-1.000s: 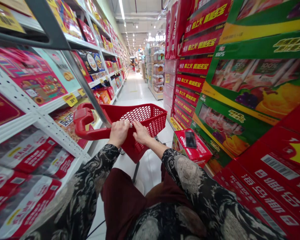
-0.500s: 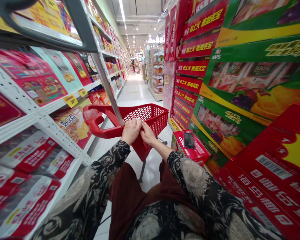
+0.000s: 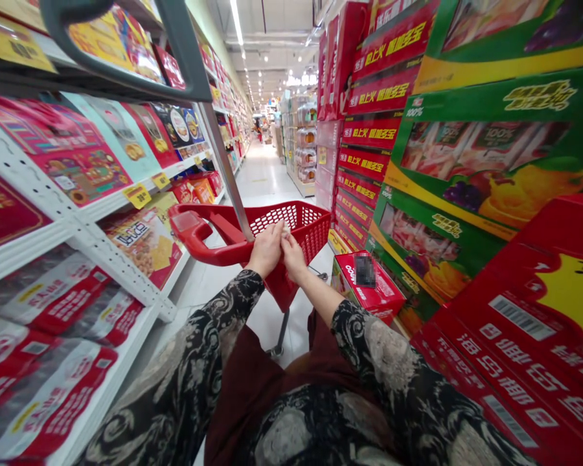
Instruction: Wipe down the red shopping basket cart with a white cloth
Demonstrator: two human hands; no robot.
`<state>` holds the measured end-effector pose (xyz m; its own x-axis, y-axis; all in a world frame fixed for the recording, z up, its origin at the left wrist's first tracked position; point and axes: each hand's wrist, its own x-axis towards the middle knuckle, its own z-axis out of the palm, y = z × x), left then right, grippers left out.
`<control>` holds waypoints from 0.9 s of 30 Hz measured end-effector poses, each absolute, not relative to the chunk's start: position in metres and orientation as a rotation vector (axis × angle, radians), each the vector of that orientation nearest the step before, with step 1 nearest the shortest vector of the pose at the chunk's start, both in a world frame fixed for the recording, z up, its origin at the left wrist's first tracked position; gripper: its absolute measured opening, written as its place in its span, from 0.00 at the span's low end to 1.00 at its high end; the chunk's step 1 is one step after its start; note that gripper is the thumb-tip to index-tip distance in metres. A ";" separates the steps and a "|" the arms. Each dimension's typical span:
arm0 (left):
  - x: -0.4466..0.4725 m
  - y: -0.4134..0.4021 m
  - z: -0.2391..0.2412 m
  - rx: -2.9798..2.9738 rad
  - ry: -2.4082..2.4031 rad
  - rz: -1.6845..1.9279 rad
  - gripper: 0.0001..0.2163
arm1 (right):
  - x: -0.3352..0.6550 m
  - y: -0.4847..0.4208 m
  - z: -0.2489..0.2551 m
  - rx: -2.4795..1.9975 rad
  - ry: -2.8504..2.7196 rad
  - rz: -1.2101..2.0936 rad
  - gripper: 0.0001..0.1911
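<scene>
White shelf unit [image 3: 85,226] left of the grip, cut off at frame edge; lower packs blurry. Green cartons [image 3: 471,97] stacked to the right of the grip, cut off at top and right. Red cart [image 3: 315,226] right behind the hands, which cover part of its near wall; basket contents can't be made out. Its metal pole [image 3: 230,175] rises just left of the grip; grey handle [image 3: 194,65] up and left, cut off by top edge. Red box [image 3: 379,291] right of and lower than the grip, pixelated patch on top, so that part is unreadable.

Grip: left hand [image 3: 267,249] and right hand [image 3: 294,255] together, touching, fingers curled in. Whitish bit [image 3: 285,230] at the fingertips, too small and covered to identify; can't tell which hand has it or how firmly. Can't tell if either hand touches the cart.

Vs. half a second ago: hands a little further right and up, pole and handle also shifted right, box slightly left; whitish bit easier to see now.
</scene>
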<state>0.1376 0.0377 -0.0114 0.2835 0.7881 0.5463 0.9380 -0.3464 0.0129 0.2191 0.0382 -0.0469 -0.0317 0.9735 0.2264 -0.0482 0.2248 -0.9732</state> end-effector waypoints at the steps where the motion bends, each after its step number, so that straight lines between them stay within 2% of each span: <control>1: 0.138 0.039 -0.012 -2.265 -1.584 -0.713 0.21 | 0.217 0.038 -0.046 -0.932 -1.251 1.134 0.24; 6: 0.133 0.021 -0.005 -2.423 -1.441 -0.573 0.27 | 0.216 0.048 -0.050 -0.922 -1.023 1.196 0.22; 8: 0.121 0.005 0.003 -2.386 -1.385 -0.578 0.24 | 0.220 0.055 -0.054 -0.962 -0.925 1.164 0.20; 10: 0.103 -0.010 0.012 -2.295 -1.401 -0.693 0.19 | 0.225 0.061 -0.057 -0.997 -0.820 1.086 0.20; 12: 0.084 -0.021 0.021 -2.070 -1.523 -0.843 0.18 | 0.229 0.065 -0.056 -1.021 -0.778 0.964 0.20; 15: 0.062 -0.028 0.033 -1.927 -1.709 -0.762 0.22 | 0.224 0.064 -0.048 -1.026 -0.889 0.760 0.21; 20: 0.065 -0.025 0.043 -1.984 -1.950 -0.317 0.18 | 0.189 0.048 -0.028 -0.908 -1.333 0.524 0.20; 27: 0.086 -0.020 0.043 -1.965 -1.918 -0.283 0.18 | 0.182 0.040 -0.047 -0.917 -1.499 0.418 0.18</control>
<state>0.0858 -0.0199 0.0434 0.0488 0.9157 0.3989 0.9918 0.0027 -0.1276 0.1824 0.0398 -0.0466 0.0850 0.7448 0.6618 0.2946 0.6157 -0.7308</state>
